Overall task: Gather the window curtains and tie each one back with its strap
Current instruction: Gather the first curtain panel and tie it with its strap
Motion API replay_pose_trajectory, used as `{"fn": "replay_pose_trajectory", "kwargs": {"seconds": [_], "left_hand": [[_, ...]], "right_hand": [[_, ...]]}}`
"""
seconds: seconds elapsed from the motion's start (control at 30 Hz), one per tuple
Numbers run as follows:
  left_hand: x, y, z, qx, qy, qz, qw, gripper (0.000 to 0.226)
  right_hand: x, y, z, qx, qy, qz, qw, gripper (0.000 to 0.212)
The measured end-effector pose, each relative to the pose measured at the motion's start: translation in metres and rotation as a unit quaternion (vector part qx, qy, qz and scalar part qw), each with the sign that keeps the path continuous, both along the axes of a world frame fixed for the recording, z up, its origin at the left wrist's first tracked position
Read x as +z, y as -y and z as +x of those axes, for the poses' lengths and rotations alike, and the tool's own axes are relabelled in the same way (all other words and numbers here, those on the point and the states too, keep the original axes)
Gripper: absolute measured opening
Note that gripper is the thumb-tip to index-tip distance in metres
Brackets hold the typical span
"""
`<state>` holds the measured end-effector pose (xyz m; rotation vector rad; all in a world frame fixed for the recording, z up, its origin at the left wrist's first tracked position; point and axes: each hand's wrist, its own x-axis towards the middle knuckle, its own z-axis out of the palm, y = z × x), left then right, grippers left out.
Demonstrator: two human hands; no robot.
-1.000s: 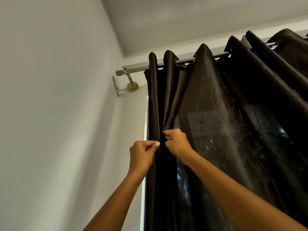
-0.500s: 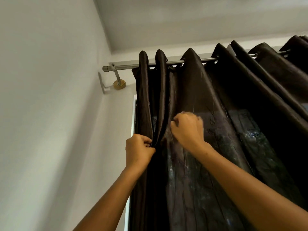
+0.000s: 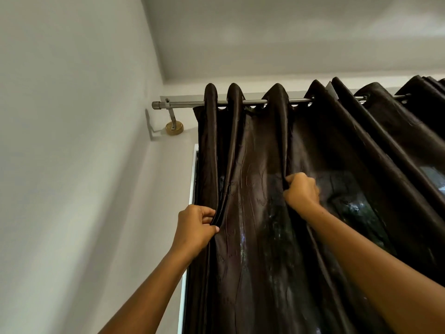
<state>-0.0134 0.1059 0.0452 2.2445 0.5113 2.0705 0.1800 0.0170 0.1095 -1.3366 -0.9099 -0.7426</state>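
While the dark brown curtain (image 3: 260,145) hangs from the metal rod (image 3: 183,104), left hand (image 3: 193,229) pinches 2 gathered leftmost folds, right hand (image 3: 301,192) grips third fold, fingers curled.

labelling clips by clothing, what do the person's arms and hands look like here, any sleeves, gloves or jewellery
Both forearms are bare as far as the frame shows: no sleeves in view. The left hand and right hand wear no gloves, and no rings, bracelets or watch show on the visible sides. The left thumbnail looks short and unpainted.
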Motion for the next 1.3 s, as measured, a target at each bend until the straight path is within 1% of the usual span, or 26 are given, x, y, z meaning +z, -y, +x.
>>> {"fn": "replay_pose_trajectory", "kwargs": {"seconds": [0.13,0.2,0.3,0.37,0.4,0.43,0.5,0.57,0.6,0.63,0.67,0.7,0.77,0.8,0.83,0.87,0.9,0.93,0.97,1.0,1.03,1.07,1.1,1.17,1.23,1.3], "left_hand": [[-0.001,-0.003,-0.015,-0.026,0.008,-0.023,0.999,0.044],[-0.001,-0.007,-0.023,-0.046,0.013,-0.04,0.998,0.039],[-0.003,-0.009,-0.032,-0.066,0.019,-0.037,0.997,0.034],[-0.003,-0.007,-0.033,-0.081,0.022,-0.032,0.996,0.036],[-0.002,-0.006,-0.032,-0.091,0.023,-0.033,0.995,0.036],[0.0,-0.005,-0.03,-0.097,0.023,-0.03,0.995,0.036],[0.006,-0.001,-0.024,-0.087,0.033,-0.015,0.996,0.037],[0.014,0.004,-0.014,-0.069,0.05,-0.003,0.996,0.041],[0.019,0.008,-0.008,-0.057,0.057,0.0,0.997,0.044],[0.024,0.012,-0.002,-0.039,0.061,0.006,0.997,0.045],[0.029,0.016,0.005,-0.019,0.063,0.014,0.998,0.041],[0.032,0.021,0.012,0.0,0.063,0.02,0.998,0.035],[0.037,0.027,0.024,0.025,0.063,0.03,0.997,0.039],[0.039,0.029,0.03,0.036,0.064,0.031,0.997,0.038],[0.041,0.03,0.034,0.048,0.067,0.034,0.996,0.029],[0.043,0.03,0.037,0.06,0.071,0.04,0.995,0.02],[0.044,0.03,0.039,0.069,0.076,0.047,0.994,0.015],[0.045,0.029,0.04,0.075,0.079,0.053,0.993,0.013],[0.045,0.028,0.04,0.076,0.083,0.056,0.992,0.015],[0.046,0.027,0.041,0.073,0.086,0.055,0.992,0.018],[0.047,0.026,0.041,0.07,0.091,0.054,0.992,0.021],[0.048,0.025,0.04,0.068,0.095,0.054,0.992,0.022],[0.049,0.024,0.04,0.068,0.098,0.059,0.991,0.019],[0.054,0.023,0.041,0.07,0.1,0.071,0.99,0.019],[0.06,0.021,0.042,0.074,0.1,0.08,0.989,0.026],[0.066,0.019,0.045,0.076,0.099,0.081,0.989,0.036]], "right_hand": [[0.011,-0.015,-0.04,0.057,0.102,-0.055,0.992,0.027],[0.016,-0.022,-0.068,0.094,0.139,-0.068,0.983,0.024],[0.019,-0.032,-0.104,0.147,0.188,-0.094,0.967,0.016],[0.02,-0.036,-0.113,0.179,0.204,-0.109,0.956,0.033],[0.021,-0.035,-0.111,0.193,0.203,-0.113,0.953,0.037],[0.021,-0.036,-0.106,0.201,0.198,-0.116,0.952,0.033],[0.022,-0.035,-0.093,0.217,0.18,-0.13,0.95,0.017],[0.023,-0.031,-0.079,0.233,0.167,-0.149,0.946,0.02],[0.023,-0.027,-0.075,0.252,0.157,-0.152,0.943,0.025],[0.023,-0.024,-0.07,0.276,0.142,-0.151,0.938,0.032],[0.021,-0.021,-0.067,0.301,0.13,-0.151,0.932,0.035],[0.02,-0.017,-0.064,0.33,0.117,-0.154,0.924,0.032],[0.017,-0.01,-0.06,0.387,0.08,-0.167,0.903,0.019],[0.017,-0.006,-0.058,0.4,0.067,-0.169,0.899,0.017],[0.018,-0.005,-0.054,0.395,0.061,-0.16,0.903,0.019],[0.019,-0.004,-0.049,0.369,0.064,-0.139,0.917,0.024],[0.021,-0.003,-0.043,0.317,0.075,-0.103,0.94,0.028],[0.022,-0.003,-0.035,0.231,0.094,-0.057,0.967,0.029],[0.024,-0.004,-0.024,0.112,0.113,-0.011,0.987,0.026],[0.025,-0.005,-0.011,-0.015,0.12,0.01,0.993,0.026],[0.026,-0.005,0.004,-0.12,0.116,0.013,0.986,0.033],[0.028,-0.005,0.018,-0.187,0.104,0.006,0.977,0.04],[0.03,-0.006,0.033,-0.225,0.09,-0.005,0.97,0.048],[0.033,-0.006,0.057,-0.247,0.056,-0.04,0.967,0.064],[0.035,-0.006,0.074,-0.219,0.033,-0.071,0.973,0.079],[0.035,-0.005,0.081,-0.191,0.023,-0.064,0.979,0.084]]}}
